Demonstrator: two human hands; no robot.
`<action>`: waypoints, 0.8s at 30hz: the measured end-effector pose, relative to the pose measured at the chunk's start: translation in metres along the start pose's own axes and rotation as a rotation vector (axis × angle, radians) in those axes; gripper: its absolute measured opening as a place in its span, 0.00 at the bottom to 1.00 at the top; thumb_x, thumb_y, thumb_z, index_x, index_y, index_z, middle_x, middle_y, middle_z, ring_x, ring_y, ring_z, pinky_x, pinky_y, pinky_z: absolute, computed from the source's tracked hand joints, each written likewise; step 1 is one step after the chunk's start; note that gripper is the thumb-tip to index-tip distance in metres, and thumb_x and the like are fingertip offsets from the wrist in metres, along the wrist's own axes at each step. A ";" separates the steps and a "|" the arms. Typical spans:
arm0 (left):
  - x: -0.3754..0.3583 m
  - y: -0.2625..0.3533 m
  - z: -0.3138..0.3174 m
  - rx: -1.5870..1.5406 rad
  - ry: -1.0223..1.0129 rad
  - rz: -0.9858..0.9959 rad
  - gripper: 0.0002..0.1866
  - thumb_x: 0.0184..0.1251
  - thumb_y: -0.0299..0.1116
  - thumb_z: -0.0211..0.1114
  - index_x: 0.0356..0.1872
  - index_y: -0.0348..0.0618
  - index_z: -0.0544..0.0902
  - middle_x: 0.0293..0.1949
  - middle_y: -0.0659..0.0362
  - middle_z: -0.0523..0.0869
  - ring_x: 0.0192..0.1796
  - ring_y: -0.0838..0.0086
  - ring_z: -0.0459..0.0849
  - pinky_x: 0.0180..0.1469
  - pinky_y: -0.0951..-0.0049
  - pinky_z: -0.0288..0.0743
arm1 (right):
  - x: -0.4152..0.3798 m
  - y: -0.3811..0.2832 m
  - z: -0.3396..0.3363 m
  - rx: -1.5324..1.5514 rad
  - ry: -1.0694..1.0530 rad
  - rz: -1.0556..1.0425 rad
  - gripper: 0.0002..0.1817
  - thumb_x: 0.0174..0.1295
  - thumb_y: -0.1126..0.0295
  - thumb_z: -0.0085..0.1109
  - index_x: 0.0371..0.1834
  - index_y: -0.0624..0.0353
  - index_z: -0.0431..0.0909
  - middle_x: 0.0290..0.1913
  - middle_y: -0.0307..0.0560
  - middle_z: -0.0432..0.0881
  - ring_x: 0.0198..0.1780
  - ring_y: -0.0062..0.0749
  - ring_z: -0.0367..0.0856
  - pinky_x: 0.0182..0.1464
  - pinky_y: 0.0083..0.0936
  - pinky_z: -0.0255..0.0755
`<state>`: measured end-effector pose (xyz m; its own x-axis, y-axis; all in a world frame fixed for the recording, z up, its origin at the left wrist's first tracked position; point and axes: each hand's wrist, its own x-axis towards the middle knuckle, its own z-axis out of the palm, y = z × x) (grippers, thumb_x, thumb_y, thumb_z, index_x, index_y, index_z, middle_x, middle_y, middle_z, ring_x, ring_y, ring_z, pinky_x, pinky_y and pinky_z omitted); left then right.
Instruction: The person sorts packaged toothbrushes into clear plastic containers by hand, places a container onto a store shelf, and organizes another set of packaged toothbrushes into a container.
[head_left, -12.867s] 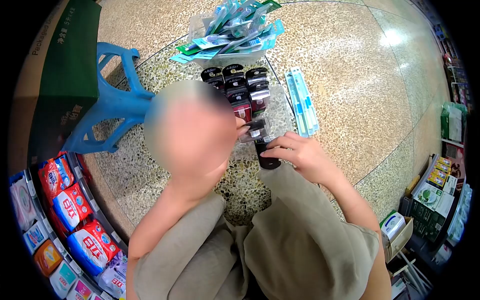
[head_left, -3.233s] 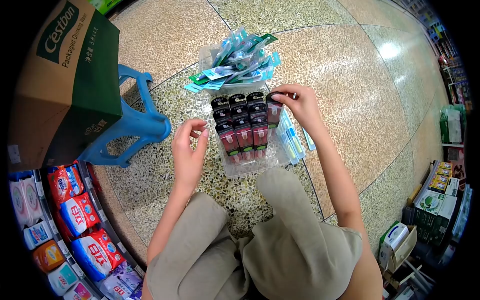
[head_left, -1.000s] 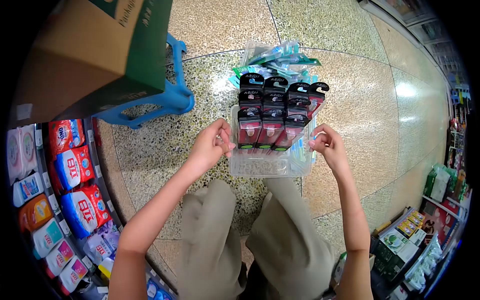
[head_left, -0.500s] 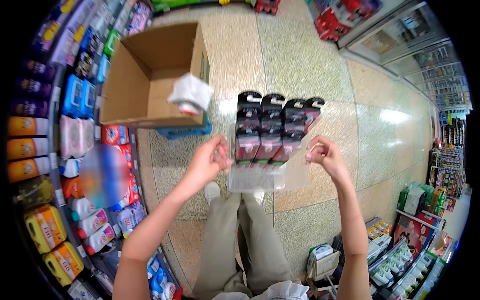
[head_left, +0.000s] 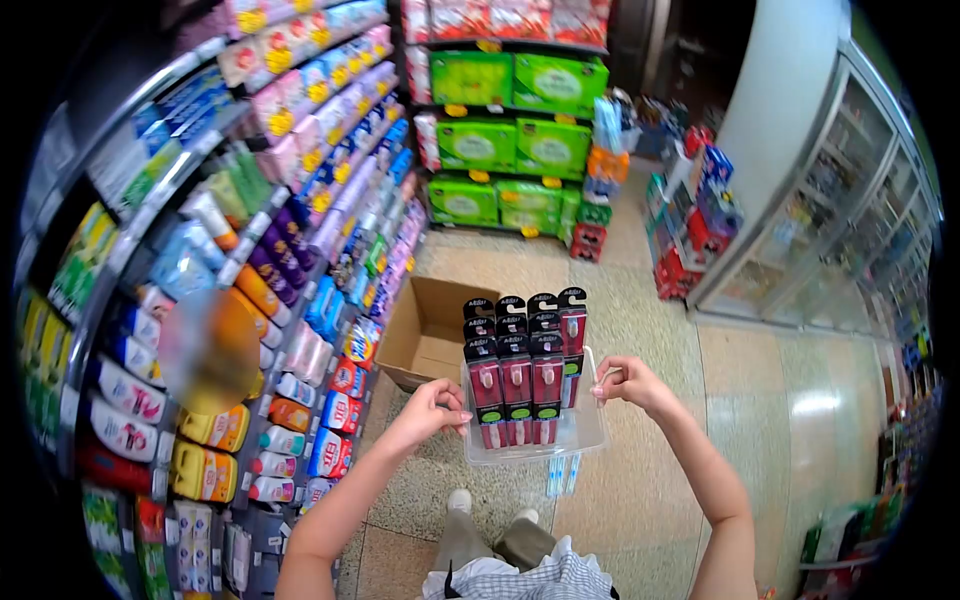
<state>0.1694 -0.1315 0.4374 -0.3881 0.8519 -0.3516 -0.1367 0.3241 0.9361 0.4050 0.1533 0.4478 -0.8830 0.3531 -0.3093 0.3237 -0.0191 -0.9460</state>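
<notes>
A clear plastic bin (head_left: pixel 585 440) is held up in front of me, over the floor. My left hand (head_left: pixel 432 412) pinches its left rim, and the fingertips of my right hand (head_left: pixel 630 385) are closed on the right rim. Several slim packages (head_left: pixel 516 385) with black hook-hole tops and dark red fronts stand upright in rows inside it. What the packages contain is too small to make out. Below the bin's front, two light blue-and-white strips (head_left: pixel 563 475) show.
An open cardboard box (head_left: pixel 425 335) stands on the floor behind the bin, beside the left-hand shelves of bottles (head_left: pixel 210 428) and packs. Shelves with green packs (head_left: pixel 470 145) close the far end. Red cartons (head_left: pixel 675 275) and a glass-door cabinet (head_left: pixel 850 190) line the right.
The view has tilted up, bringing the far shelves into sight. The bin and its packages now stand more upright to my view, and both hands have moved along with it.
</notes>
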 end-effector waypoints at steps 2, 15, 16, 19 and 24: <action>-0.025 0.024 -0.017 0.005 0.032 0.041 0.13 0.58 0.26 0.71 0.40 0.38 0.75 0.29 0.61 0.83 0.29 0.76 0.86 0.27 0.80 0.69 | 0.004 -0.046 0.010 -0.077 -0.072 -0.009 0.10 0.57 0.71 0.71 0.36 0.56 0.77 0.25 0.37 0.85 0.28 0.13 0.77 0.29 0.16 0.59; -0.203 0.115 -0.125 -0.067 0.264 0.108 0.12 0.62 0.31 0.72 0.41 0.41 0.78 0.32 0.60 0.86 0.34 0.78 0.87 0.33 0.81 0.75 | 0.064 -0.204 0.136 -0.101 -0.373 -0.101 0.14 0.53 0.64 0.76 0.35 0.48 0.77 0.28 0.25 0.81 0.29 0.09 0.72 0.30 0.14 0.55; -0.217 0.117 -0.131 -0.103 0.296 0.097 0.12 0.61 0.30 0.72 0.42 0.40 0.79 0.33 0.62 0.86 0.33 0.78 0.87 0.32 0.82 0.76 | 0.065 -0.214 0.152 -0.094 -0.397 -0.102 0.14 0.53 0.65 0.76 0.35 0.48 0.77 0.28 0.26 0.81 0.29 0.09 0.72 0.29 0.14 0.55; -0.251 0.113 -0.153 -0.131 0.324 0.095 0.12 0.61 0.29 0.72 0.41 0.40 0.79 0.33 0.62 0.86 0.33 0.79 0.87 0.32 0.83 0.76 | 0.077 -0.230 0.189 -0.074 -0.489 -0.096 0.13 0.54 0.67 0.75 0.35 0.49 0.77 0.28 0.27 0.82 0.27 0.09 0.72 0.28 0.12 0.54; -0.303 0.094 -0.176 -0.171 0.408 0.073 0.13 0.62 0.28 0.72 0.43 0.40 0.77 0.36 0.61 0.86 0.34 0.79 0.86 0.33 0.82 0.77 | 0.086 -0.253 0.251 -0.095 -0.602 -0.126 0.08 0.58 0.72 0.70 0.34 0.54 0.77 0.27 0.29 0.82 0.28 0.10 0.76 0.26 0.10 0.57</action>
<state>0.1142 -0.4318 0.6334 -0.7254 0.6271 -0.2838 -0.2304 0.1673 0.9586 0.1615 -0.0467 0.6365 -0.9443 -0.2423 -0.2227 0.2089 0.0817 -0.9745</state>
